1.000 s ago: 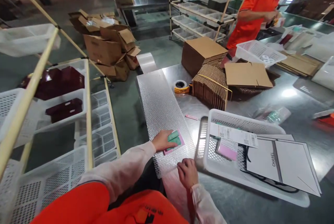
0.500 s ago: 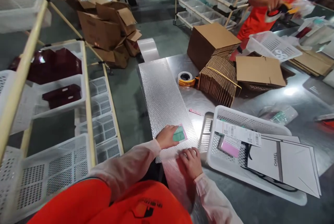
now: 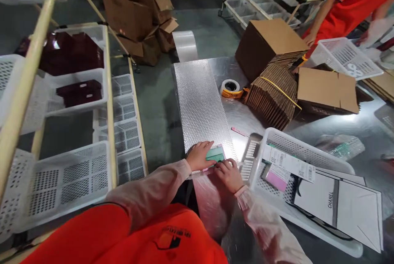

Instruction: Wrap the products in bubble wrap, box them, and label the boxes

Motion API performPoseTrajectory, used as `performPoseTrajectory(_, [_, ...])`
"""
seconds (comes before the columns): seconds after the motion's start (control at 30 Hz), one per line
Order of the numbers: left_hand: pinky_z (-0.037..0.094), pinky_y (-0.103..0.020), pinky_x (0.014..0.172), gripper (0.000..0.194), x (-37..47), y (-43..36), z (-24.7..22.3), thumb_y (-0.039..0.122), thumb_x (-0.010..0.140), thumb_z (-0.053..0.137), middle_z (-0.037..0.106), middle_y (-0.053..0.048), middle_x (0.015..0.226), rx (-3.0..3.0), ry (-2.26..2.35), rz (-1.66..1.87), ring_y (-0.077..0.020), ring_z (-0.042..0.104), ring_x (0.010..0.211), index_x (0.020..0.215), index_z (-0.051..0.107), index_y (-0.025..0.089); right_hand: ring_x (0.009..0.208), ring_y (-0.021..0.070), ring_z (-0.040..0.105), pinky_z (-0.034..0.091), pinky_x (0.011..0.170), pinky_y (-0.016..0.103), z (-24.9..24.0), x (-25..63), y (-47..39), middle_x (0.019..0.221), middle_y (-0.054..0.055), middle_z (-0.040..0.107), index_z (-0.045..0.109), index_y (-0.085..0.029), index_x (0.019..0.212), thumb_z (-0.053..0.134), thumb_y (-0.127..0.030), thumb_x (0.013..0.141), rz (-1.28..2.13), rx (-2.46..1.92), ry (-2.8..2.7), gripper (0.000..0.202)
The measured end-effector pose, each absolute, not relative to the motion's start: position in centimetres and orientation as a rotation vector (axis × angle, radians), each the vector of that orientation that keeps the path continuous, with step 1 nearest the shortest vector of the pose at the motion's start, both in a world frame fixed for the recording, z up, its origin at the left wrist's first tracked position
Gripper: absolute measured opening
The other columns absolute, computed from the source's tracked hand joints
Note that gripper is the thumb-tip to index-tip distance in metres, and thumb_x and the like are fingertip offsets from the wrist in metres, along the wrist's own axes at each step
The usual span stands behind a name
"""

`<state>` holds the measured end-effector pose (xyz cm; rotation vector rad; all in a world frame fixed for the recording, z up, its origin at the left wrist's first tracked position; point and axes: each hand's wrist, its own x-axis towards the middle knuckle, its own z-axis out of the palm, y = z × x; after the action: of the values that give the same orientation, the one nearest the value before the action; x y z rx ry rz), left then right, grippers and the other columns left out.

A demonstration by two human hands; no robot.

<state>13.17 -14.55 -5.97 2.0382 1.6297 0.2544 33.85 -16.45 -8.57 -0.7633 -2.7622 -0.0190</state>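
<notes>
A small green and pink packet (image 3: 216, 154) lies on the near end of a bubble wrap strip (image 3: 201, 99) on the metal table. Over the packet's left side rests my left hand (image 3: 199, 156), its thumb and fingers pressing the packet down. My right hand (image 3: 228, 175) is at the near right edge of the packet, fingers curled onto the folded-up edge of the wrap. The wrap's near edge is partly hidden by both hands.
Right of my hands stands a white basket (image 3: 257, 161) with labels and white paper bags (image 3: 353, 206). Behind are a tape dispenser (image 3: 231, 88) and cardboard stacks (image 3: 271, 95). Shelves (image 3: 109, 132) stand at left. A co-worker (image 3: 347, 9) is at the back right.
My right hand has moved up to the packet, and the wrap's near edge is lifted toward it. The view has shifted. The co-worker's arm has lowered.
</notes>
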Motion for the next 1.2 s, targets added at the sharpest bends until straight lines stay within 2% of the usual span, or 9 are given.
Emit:
performPoseTrajectory(0.1, [0.037, -0.050, 0.106, 0.094, 14.0, -14.6, -5.3, 0.045, 0.068, 0.073, 0.042, -0.017, 0.148, 2.095, 1.641, 0.107, -0.0354, 0.044, 0.128, 0.149, 0.032, 0.021, 0.092, 0.0187, 0.053, 0.039, 0.088, 0.038, -9.5, 34.3, -17.4, 0.098, 0.005, 0.068, 0.066, -0.020, 0.101, 0.047, -0.020, 0.098, 0.009, -0.730, -2.759, 0.019])
performPoseTrajectory(0.2, [0.025, -0.062, 0.107, 0.107, 15.2, -15.5, -5.4, 0.050, 0.061, 0.077, 0.031, -0.020, 0.153, 2.174, 1.684, -0.031, -0.0437, 0.036, 0.132, 0.152, 0.025, 0.026, 0.091, 0.0189, 0.053, 0.039, 0.089, 0.038, -11.4, 35.7, -19.6, 0.098, 0.006, 0.068, 0.067, -0.021, 0.106, 0.047, -0.020, 0.098, 0.059, -0.782, -2.729, 0.022])
performPoseTrajectory(0.3, [0.016, -0.067, 0.107, 0.110, 16.1, -16.5, -6.4, 0.044, 0.061, 0.078, 0.028, -0.021, 0.154, 2.208, 1.779, -0.086, -0.0461, 0.032, 0.132, 0.153, 0.020, 0.029, 0.093, 0.0188, 0.054, 0.039, 0.093, 0.038, -13.5, 36.8, -21.7, 0.097, 0.005, 0.069, 0.067, -0.022, 0.107, 0.048, -0.021, 0.097, 0.133, -0.861, -2.712, 0.021])
performPoseTrajectory(0.4, [0.028, -0.057, 0.103, 0.102, 16.3, -16.9, -7.2, 0.029, 0.067, 0.074, 0.039, -0.020, 0.145, 2.201, 1.806, -0.088, -0.0400, 0.042, 0.122, 0.154, 0.020, 0.028, 0.099, 0.0182, 0.055, 0.039, 0.096, 0.038, -15.3, 37.0, -22.8, 0.101, 0.004, 0.069, 0.068, -0.024, 0.107, 0.053, -0.021, 0.096, 0.211, -0.908, -2.686, 0.019])
performPoseTrajectory(0.5, [0.037, -0.050, 0.095, 0.097, 16.1, -16.6, -7.3, 0.025, 0.069, 0.071, 0.047, -0.018, 0.134, 2.186, 1.779, -0.044, -0.0373, 0.046, 0.115, 0.153, 0.022, 0.029, 0.100, 0.0179, 0.056, 0.038, 0.096, 0.038, -16.4, 36.9, -23.2, 0.101, 0.003, 0.070, 0.068, -0.023, 0.105, 0.058, -0.021, 0.093, 0.268, -0.955, -2.653, 0.016])
performPoseTrajectory(0.77, [0.033, -0.049, 0.102, 0.093, 14.7, -14.3, -6.8, 0.025, 0.071, 0.069, 0.043, -0.014, 0.138, 2.183, 1.791, 0.055, -0.0368, 0.041, 0.121, 0.152, 0.024, 0.031, 0.104, 0.0185, 0.056, 0.036, 0.095, 0.038, -16.9, 37.0, -23.5, 0.104, 0.004, 0.071, 0.068, -0.023, 0.107, 0.060, -0.020, 0.092, 0.321, -0.976, -2.642, 0.017])
performPoseTrajectory(1.0, [0.035, -0.049, 0.101, 0.092, 14.7, -13.0, -7.4, 0.023, 0.070, 0.071, 0.044, -0.016, 0.138, 2.194, 1.786, -0.008, -0.0361, 0.044, 0.120, 0.151, 0.028, 0.029, 0.100, 0.0185, 0.055, 0.035, 0.093, 0.037, -15.1, 36.7, -23.2, 0.101, 0.001, 0.070, 0.067, -0.022, 0.104, 0.059, -0.021, 0.093, 0.272, -0.957, -2.630, 0.014])
performPoseTrajectory(1.13, [0.029, -0.061, 0.103, 0.111, 14.1, -12.3, -5.6, 0.037, 0.060, 0.083, 0.037, -0.020, 0.146, 2.109, 1.771, -0.039, -0.0463, 0.033, 0.131, 0.153, 0.023, 0.027, 0.089, 0.0190, 0.053, 0.035, 0.091, 0.039, -11.4, 35.5, -21.8, 0.090, 0.002, 0.068, 0.067, -0.022, 0.100, 0.053, -0.020, 0.096, 0.195, -0.999, -2.705, 0.015])
performPoseTrajectory(1.2, [0.029, -0.061, 0.104, 0.103, 12.9, -12.0, -3.6, 0.051, 0.064, 0.078, 0.038, -0.020, 0.146, 2.050, 1.779, 0.006, -0.0467, 0.032, 0.133, 0.151, 0.030, 0.024, 0.088, 0.0200, 0.053, 0.036, 0.089, 0.039, -8.8, 34.3, -20.0, 0.092, 0.004, 0.067, 0.067, -0.022, 0.101, 0.051, -0.020, 0.096, 0.172, -1.016, -2.786, 0.017])
